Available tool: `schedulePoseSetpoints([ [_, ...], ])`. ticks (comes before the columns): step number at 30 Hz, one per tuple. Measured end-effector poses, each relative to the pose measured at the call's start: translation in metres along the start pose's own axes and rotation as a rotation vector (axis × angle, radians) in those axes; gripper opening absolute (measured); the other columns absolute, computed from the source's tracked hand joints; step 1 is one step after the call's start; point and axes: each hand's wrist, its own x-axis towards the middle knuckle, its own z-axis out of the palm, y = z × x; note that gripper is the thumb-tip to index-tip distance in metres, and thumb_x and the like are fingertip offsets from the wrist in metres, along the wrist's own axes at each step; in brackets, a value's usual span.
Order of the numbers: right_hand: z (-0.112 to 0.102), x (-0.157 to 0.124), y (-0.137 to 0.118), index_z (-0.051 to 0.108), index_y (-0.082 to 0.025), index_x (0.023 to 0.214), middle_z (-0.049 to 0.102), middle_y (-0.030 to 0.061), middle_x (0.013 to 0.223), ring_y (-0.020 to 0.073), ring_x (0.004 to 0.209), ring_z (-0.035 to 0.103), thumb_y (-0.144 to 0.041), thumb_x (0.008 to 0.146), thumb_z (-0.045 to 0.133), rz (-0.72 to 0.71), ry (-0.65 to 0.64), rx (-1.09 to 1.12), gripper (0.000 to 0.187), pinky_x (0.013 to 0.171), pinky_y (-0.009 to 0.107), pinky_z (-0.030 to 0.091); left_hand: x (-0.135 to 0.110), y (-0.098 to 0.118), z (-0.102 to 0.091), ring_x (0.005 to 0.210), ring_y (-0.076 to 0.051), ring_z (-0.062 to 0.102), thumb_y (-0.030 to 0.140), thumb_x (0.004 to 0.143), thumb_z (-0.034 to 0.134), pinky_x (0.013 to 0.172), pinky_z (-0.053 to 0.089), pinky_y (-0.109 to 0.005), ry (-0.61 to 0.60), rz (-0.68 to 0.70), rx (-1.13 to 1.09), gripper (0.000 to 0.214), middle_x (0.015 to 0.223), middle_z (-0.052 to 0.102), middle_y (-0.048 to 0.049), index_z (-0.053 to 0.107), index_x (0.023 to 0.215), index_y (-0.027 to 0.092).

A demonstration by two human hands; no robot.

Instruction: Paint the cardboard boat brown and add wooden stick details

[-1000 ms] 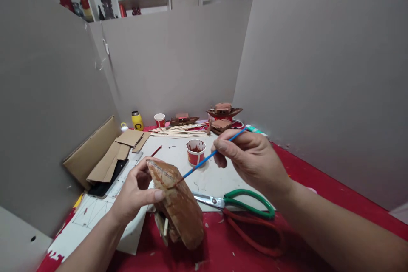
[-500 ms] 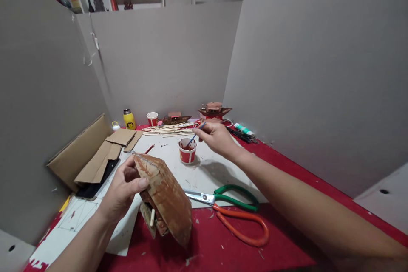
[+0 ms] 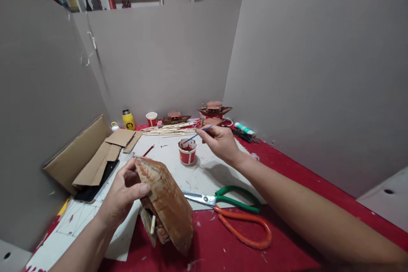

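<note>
My left hand (image 3: pixel 123 193) grips a brown-painted model boat hull (image 3: pixel 165 204), tilted with its underside up, over the near table edge. My right hand (image 3: pixel 219 141) reaches forward and pinches a thin blue paintbrush (image 3: pixel 196 136). The brush tip hangs just above a small red and white paper cup (image 3: pixel 187 151) with brown paint inside. The cup stands on a white sheet (image 3: pixel 207 174) spread over the red table.
Green and orange scissors (image 3: pixel 237 212) lie right of the hull. Cardboard pieces (image 3: pixel 102 157) and a dark flat tray sit at the left. Wooden sticks (image 3: pixel 172 129), a yellow bottle (image 3: pixel 128 120), another cup and finished model boats (image 3: pixel 214 109) line the back. Grey partition boards enclose the table.
My right hand went from brushing the hull out to the paint cup, dipped the brush, and now has lifted the tip just above the cup. My left hand keeps holding the hull.
</note>
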Motion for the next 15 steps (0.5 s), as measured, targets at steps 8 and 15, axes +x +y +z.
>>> schedulePoseSetpoints([
  [8, -0.025, -0.012, -0.035, 0.066, -0.02, 0.067, 0.063, 0.0004, 0.057, 0.0139, 0.05, 0.057, -0.041, 0.087, 0.066, -0.023, 0.113, 0.101, 0.03, 0.05, 0.027, 0.044, 0.0, -0.004, 0.003, 0.079, -0.017, 0.067, 0.036, 0.066, 0.085, 0.073, 0.051, -0.023, -0.009, 0.019, 0.016, 0.045, 0.089, 0.071, -0.003, 0.066, 0.103, 0.02],
  [15, -0.04, -0.026, -0.092, 0.068, -0.023, 0.066, 0.058, -0.0043, 0.053, 0.0095, 0.048, 0.051, -0.037, 0.086, 0.072, 0.051, 0.161, 0.608, 0.025, 0.049, 0.024, 0.042, 0.0, -0.003, 0.003, 0.081, -0.015, 0.062, 0.037, 0.063, 0.087, 0.074, 0.049, -0.022, -0.008, 0.043, 0.051, 0.047, 0.09, 0.069, -0.0009, 0.066, 0.103, 0.021],
])
